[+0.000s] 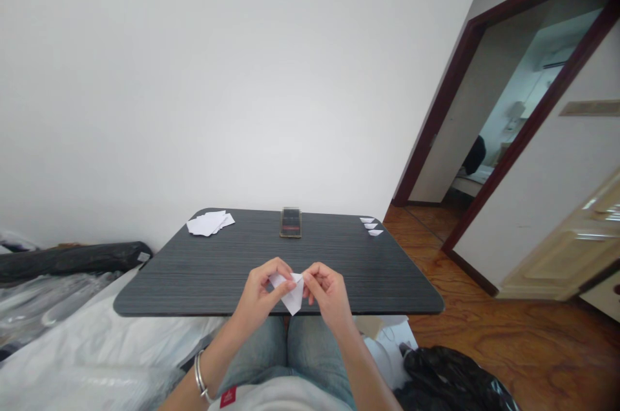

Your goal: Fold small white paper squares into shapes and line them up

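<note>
A small piece of white folded paper [293, 300] is held between my hands above the front edge of the dark table [213, 275]. My left hand [265, 288] pinches its left side between thumb and fingers. On the right, my right hand [325, 291] grips the upper right corner with thumb and forefinger. The paper's lower end points down towards my lap. At the table's back left lies a loose pile of white paper sheets [208, 223]. Several small folded white papers [372, 226] sit in a column at the back right.
A phone [290, 222] lies at the table's back middle, near the white wall [271, 75]. Plastic-wrapped items [72, 295] are to the left. A black plastic bag [450, 379] rests on the wooden floor at the right, and a doorway stands beyond.
</note>
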The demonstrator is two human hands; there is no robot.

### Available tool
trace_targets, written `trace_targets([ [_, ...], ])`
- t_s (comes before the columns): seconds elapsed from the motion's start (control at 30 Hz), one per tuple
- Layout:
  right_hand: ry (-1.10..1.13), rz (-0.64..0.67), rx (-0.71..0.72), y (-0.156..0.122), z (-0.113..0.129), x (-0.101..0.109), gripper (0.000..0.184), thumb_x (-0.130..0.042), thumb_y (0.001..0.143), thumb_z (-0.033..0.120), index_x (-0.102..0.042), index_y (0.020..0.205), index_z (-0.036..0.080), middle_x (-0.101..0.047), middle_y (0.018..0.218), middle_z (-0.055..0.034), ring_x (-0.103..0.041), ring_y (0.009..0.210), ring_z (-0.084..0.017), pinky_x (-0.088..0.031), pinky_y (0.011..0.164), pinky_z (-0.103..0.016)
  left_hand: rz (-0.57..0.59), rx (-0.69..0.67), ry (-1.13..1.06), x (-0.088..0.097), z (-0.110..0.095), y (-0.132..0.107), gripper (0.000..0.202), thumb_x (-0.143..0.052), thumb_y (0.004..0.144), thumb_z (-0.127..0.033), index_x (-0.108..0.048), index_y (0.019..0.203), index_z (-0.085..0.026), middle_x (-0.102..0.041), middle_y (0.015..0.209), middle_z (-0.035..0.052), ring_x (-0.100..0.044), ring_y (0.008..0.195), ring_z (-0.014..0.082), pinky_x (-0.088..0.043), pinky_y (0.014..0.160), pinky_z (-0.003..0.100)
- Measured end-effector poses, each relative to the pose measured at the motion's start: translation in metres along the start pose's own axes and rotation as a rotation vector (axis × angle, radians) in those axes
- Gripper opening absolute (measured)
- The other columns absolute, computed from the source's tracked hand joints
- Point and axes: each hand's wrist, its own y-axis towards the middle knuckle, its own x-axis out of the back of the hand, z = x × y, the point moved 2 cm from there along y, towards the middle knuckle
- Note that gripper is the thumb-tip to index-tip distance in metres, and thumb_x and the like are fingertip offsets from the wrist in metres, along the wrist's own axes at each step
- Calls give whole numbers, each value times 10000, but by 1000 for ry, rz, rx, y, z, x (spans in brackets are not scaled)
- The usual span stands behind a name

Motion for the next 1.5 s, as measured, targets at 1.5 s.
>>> trace_targets([
  [1.5,-330,-156,116,4,-9,3,231,-486,778,343,-482,624,170,-426,453,47,-353,402,-79,-259,391,-191,-8,169,-107,-5,5,2,229,-446,813,-273,-541,972,-140,-628,705,29,-546,624,127,-412,598,226],
])
